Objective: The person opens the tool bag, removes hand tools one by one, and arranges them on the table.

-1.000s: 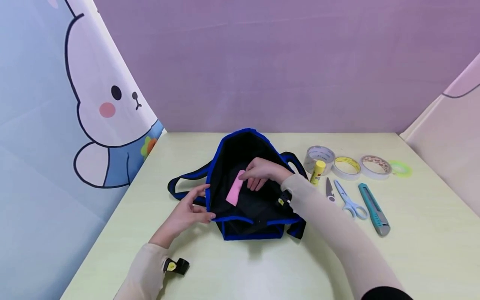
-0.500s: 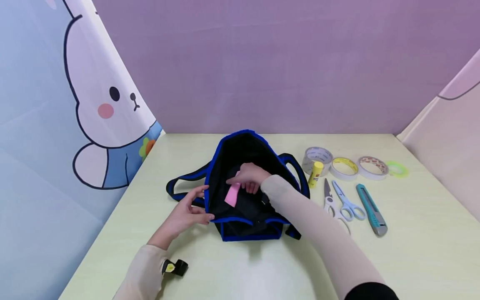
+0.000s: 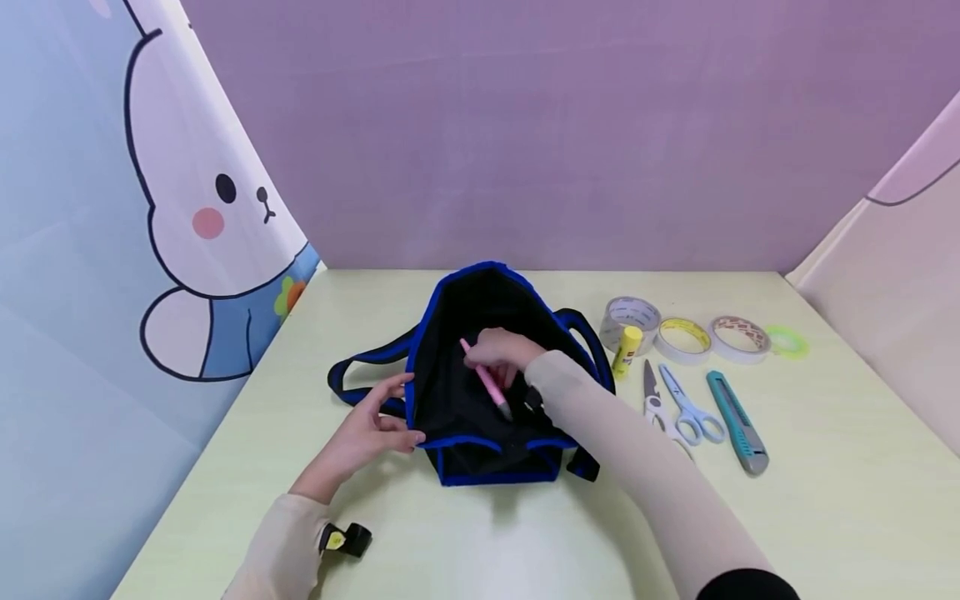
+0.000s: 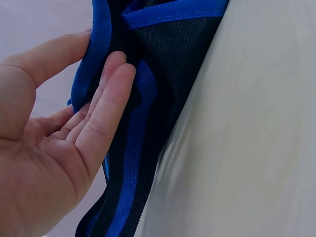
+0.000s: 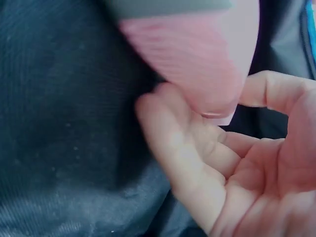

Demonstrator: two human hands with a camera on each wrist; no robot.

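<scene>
A black fabric bag point(image 3: 461, 287) with blue edging stands on the table, its mouth facing me. My left hand point(image 3: 371, 433) holds the left edge of the mouth; in the left wrist view, blue edging point(image 4: 98, 49) runs between thumb and fingers. Inside the bag, my right hand point(image 3: 501, 348) pinches a slim, flat pink piece with a grey end point(image 3: 491, 387), grey end low toward the front. Up close, the right wrist view shows the pink piece point(image 5: 197, 59) tapering to its narrow end between thumb and fingers. Its exact kind cannot be told.
Right of the bag stand a yellow glue stick point(image 3: 627, 350) and tape rolls point(image 3: 630, 317), with a thin green ring point(image 3: 787, 342) beyond. Nearer lie two pairs of scissors point(image 3: 693, 417) and a teal utility knife point(image 3: 738, 425). A strap loop point(image 3: 348, 371) sticks out left of the bag.
My right hand has shifted left inside the bag and turned the pink piece from its broad side to nearly edge-on, its grey end now showing. My left hand stays on the bag's edge.
</scene>
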